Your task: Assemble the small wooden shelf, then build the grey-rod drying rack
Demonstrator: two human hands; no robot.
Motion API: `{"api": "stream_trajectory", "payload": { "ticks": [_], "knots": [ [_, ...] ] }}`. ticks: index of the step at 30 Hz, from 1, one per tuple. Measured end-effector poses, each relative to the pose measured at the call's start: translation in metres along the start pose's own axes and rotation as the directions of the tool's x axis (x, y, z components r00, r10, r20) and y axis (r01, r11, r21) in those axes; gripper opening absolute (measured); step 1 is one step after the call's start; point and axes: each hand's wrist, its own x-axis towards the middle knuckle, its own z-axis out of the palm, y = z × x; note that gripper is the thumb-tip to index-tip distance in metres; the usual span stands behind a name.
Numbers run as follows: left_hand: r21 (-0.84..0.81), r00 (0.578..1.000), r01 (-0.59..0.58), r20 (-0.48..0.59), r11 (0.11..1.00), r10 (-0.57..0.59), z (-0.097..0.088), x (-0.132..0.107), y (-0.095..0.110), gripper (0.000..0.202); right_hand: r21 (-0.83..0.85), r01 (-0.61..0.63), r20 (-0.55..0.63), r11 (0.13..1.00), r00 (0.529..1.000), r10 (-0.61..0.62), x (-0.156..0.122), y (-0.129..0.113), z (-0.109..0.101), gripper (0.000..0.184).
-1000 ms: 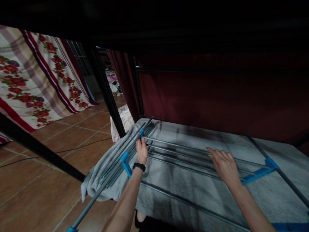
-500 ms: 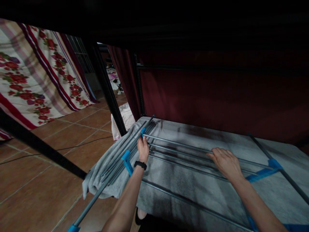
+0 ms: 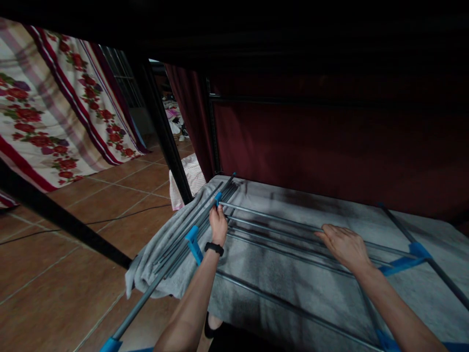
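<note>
A partly assembled rack of grey metal tubes and blue plastic brackets lies on a grey blanket (image 3: pixel 264 298). My left hand (image 3: pixel 219 226), with a black band at its wrist, is closed round the far left blue bracket (image 3: pixel 218 196), where a crosswise tube meets it. Farther right, my right hand (image 3: pixel 342 246) wraps over that same long metal tube (image 3: pixel 271 213). Several parallel tubes run below it toward the right blue bracket (image 3: pixel 419 250). A nearer left bracket (image 3: pixel 194 239) sits on the left side tube (image 3: pixel 146 296). My fingers partly hide the tube ends.
Several loose tubes (image 3: pixel 174 268) lie bunched on the blanket beneath the left side. Black bed posts (image 3: pixel 166 129) frame the left, with a dark overhead frame above. A maroon curtain (image 3: pixel 330 151) hangs behind. A cable (image 3: pixel 106 222) crosses the tiled floor (image 3: pixel 44 274).
Both hands keep the same holds on the rack. The view has shifted only slightly, and the rack sits almost unchanged on the blanket.
</note>
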Motion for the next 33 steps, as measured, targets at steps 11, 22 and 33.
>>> {"api": "stream_trajectory", "payload": {
  "ticks": [11, 22, 33],
  "knots": [
    [-0.033, 1.0, 0.009, 0.01, 0.999, -0.009, -0.0005, 0.0003, 0.0002, 0.041, 0.011, -0.02, 0.037, 1.0, 0.999, 0.02, 0.0011, 0.0017, 0.0019, 0.041],
    [-0.035, 1.0, 0.008, -0.004, 0.999, -0.008, 0.0014, -0.0005, -0.0025, 0.042, 0.025, -0.034, 0.067, 0.999, 0.997, 0.032, 0.0002, 0.0017, 0.0006, 0.046],
    [-0.038, 1.0, 0.03, -0.004, 0.999, -0.03, 0.001, -0.0005, 0.0015, 0.04, 0.117, -0.089, 0.171, 0.989, 0.983, 0.068, 0.0016, 0.0045, -0.0038, 0.047]
  ]
}}
